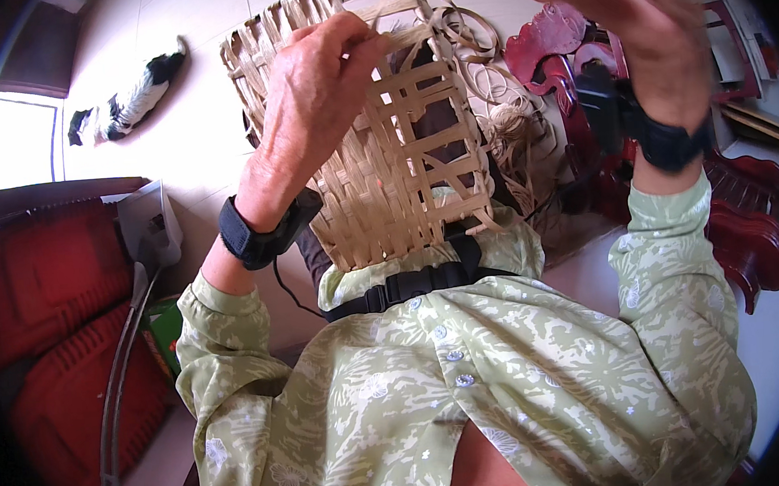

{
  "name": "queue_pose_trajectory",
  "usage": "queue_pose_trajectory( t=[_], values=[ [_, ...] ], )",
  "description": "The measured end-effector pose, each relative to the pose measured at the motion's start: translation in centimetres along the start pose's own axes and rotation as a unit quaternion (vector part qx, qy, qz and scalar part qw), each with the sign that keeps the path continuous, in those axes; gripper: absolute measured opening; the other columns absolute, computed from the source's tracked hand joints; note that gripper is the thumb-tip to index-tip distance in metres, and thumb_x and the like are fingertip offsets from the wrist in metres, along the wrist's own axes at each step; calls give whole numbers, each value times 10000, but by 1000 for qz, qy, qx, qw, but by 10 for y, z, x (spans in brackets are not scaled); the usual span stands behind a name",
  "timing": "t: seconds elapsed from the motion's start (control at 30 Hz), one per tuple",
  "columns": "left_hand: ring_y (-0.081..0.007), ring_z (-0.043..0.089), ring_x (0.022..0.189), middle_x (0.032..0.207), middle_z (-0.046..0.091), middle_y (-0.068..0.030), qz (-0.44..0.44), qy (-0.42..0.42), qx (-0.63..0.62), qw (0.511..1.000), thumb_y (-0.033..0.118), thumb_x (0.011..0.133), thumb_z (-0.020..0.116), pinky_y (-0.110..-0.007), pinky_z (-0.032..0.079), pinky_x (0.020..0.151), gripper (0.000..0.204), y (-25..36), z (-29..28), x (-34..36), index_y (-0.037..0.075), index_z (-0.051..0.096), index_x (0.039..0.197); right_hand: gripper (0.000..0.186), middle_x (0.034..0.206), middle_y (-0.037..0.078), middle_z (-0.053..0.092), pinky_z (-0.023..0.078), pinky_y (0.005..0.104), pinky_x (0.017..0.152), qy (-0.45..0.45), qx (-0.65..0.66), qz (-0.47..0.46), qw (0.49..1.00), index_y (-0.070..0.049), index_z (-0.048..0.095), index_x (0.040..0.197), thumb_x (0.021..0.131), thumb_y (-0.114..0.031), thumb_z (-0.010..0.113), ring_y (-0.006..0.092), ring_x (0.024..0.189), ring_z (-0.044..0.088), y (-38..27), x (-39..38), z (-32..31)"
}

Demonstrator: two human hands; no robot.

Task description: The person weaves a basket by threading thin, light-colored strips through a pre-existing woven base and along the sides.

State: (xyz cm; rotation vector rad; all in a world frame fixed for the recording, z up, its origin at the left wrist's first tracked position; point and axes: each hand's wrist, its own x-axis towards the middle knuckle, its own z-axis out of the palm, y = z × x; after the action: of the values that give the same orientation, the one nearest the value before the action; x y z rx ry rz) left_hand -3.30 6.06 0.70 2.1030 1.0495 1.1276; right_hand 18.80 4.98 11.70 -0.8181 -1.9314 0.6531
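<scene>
A half-woven panel of flat tan strips (360,209) rests on my lap, dense at its left, with an open grid along its right. My left hand (316,95) grips it near the top, thumb and fingers closed on a flat strip (407,37). Up at the top right, my right hand (612,6) is raised off the panel, blurred, its fingertips cut off by the frame edge, so what it holds is hidden. Loose coiled strips (516,121) hang just right of the panel.
A black and white animal (127,108) lies on the pale tiled floor (203,166) at upper left. Red cushioned seats (49,276) and a curved metal pole (113,416) are at left. Carved dark red wooden furniture (746,245) stands at right.
</scene>
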Motion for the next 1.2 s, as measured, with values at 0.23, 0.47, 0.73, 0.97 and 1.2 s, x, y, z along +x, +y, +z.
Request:
queue_pose_trajectory(
  t=[0.23,0.47,0.73,0.97,1.2],
  values=[
    [-222,656,720,745,676,-81,3,-8,-11,1000,147,917,705,-332,528,659,126,10,6,-4,33,652,925,262,860,25,707,403,162,475,-94,-184,314,927,-39,719,1065,1015,-273,612,14,574,529,-20,-41,-45],
    [-334,641,732,714,705,-91,39,12,63,997,79,825,711,-411,510,772,74,45,6,-7,49,647,847,225,889,59,697,514,302,672,48,-410,-73,908,-25,696,1048,959,-227,648,113,753,607,-56,-15,14],
    [-115,683,722,841,684,-73,-10,-46,47,998,77,913,714,-251,528,605,118,38,6,1,-9,648,962,166,722,23,637,444,284,592,-94,-200,184,958,-12,682,935,899,-166,735,84,647,545,-2,-41,20],
    [-83,660,649,836,700,-48,116,-120,75,983,106,883,757,-234,523,558,179,39,-7,17,21,694,1027,249,684,-47,577,355,234,586,-70,74,255,962,-48,668,784,927,-250,691,45,638,461,33,-47,11],
    [-87,681,666,886,747,-17,67,-78,24,994,156,966,679,-222,520,563,204,2,-36,61,123,715,1164,249,726,-17,623,440,227,679,-33,150,282,947,-28,669,779,916,-236,676,52,722,560,29,-69,8]
  ],
)
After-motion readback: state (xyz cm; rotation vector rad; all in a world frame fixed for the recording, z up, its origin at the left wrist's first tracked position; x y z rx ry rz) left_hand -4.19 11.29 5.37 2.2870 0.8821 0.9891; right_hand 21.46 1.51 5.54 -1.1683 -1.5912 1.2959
